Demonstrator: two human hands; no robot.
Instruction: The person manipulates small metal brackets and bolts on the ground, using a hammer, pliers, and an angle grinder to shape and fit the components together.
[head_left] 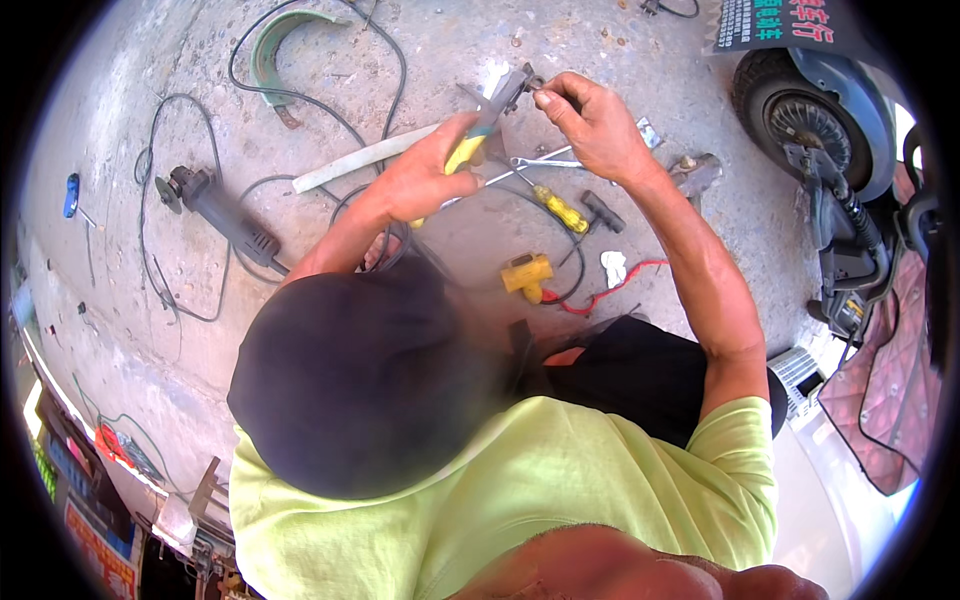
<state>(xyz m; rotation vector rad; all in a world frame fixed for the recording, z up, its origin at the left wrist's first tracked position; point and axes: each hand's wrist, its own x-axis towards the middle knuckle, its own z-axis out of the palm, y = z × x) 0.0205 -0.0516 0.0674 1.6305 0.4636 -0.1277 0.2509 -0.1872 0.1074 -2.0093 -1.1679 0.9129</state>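
Observation:
My left hand [432, 172] is closed around a pair of pliers [466, 150] with yellow and grey handles, its metal head pointing away from me. At that head, my right hand [598, 125] pinches a small dark metal part [535, 84] between thumb and fingers; its exact kind is too small to tell. Below my hands lie a silvery wrench [545, 161], a yellow-handled screwdriver [560, 209] and a black T-shaped tool [602, 211]. A large dark rounded shape [360, 385] hides part of my left forearm.
On the concrete floor, an angle grinder [225, 215] lies left among loops of black cable. A pale strip [365, 158] and a green curved piece [268, 55] lie nearby. Nearer me are a yellow tool [527, 274], red cord [610, 290] and white crumpled paper [614, 268]. A scooter wheel [808, 120] stands right.

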